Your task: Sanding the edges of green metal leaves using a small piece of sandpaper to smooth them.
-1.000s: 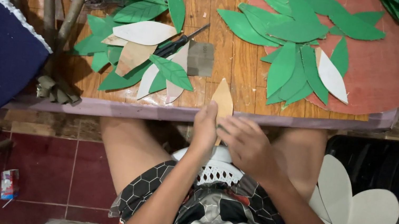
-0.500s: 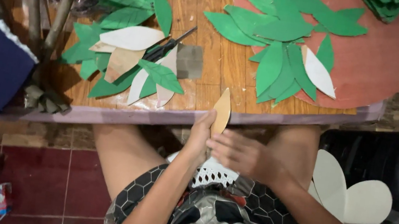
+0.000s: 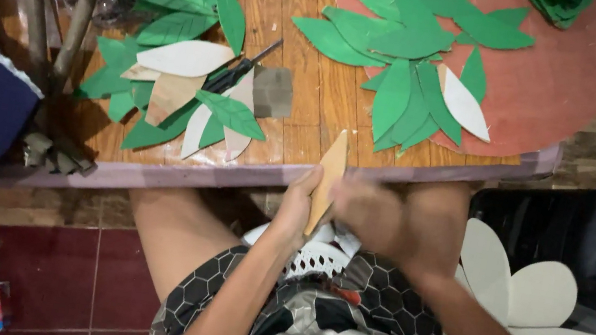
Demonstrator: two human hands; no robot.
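Hands (image 3: 297,206) at the surface (image 3: 308,105) edge.
Left grip pinches an upright brown leaf cutout (image 3: 328,180); right hand (image 3: 377,218) is blurred, grip unclear.

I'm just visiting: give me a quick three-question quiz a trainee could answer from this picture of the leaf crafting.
1. True or false: both hands touch the tan leaf-shaped piece.
2. What colour are most cut-out leaves on the wooden table? A green, B blue, C yellow.
3. Which hand is blurred?

Key:
1. True: the left hand and right hand grip it.
2. A: see the green leaves.
3. The right hand.
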